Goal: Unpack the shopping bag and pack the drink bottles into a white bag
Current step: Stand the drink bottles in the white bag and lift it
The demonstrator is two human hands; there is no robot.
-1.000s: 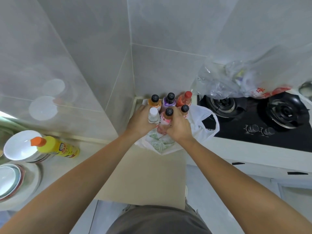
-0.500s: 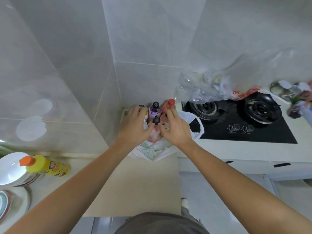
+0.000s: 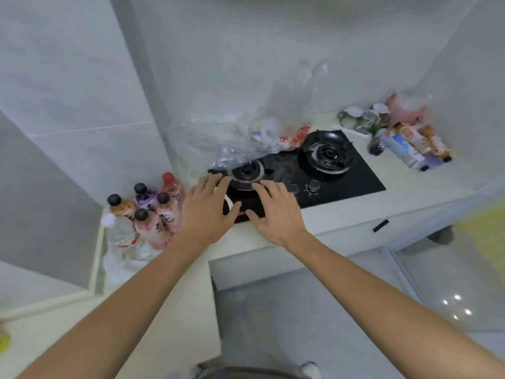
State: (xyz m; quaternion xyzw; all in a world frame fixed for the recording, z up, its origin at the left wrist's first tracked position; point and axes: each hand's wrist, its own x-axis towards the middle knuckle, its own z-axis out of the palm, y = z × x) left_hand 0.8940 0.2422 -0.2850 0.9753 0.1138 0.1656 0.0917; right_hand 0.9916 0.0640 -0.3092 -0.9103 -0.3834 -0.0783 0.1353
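Both hands, left hand and right hand, hovering grip wide, empty, over stove; drink bottles standing in white bag at surface corner; risking toppling if slack bag gets snagged.

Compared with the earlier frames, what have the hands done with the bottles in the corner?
Both hands have let go of the drink bottles and moved right, off the cluster: the left hand and right hand now spread open over the near edge of the gas hob, holding nothing. The bottles stay upright together in the white bag in the corner. The clear plastic bag still lies over the left burner.
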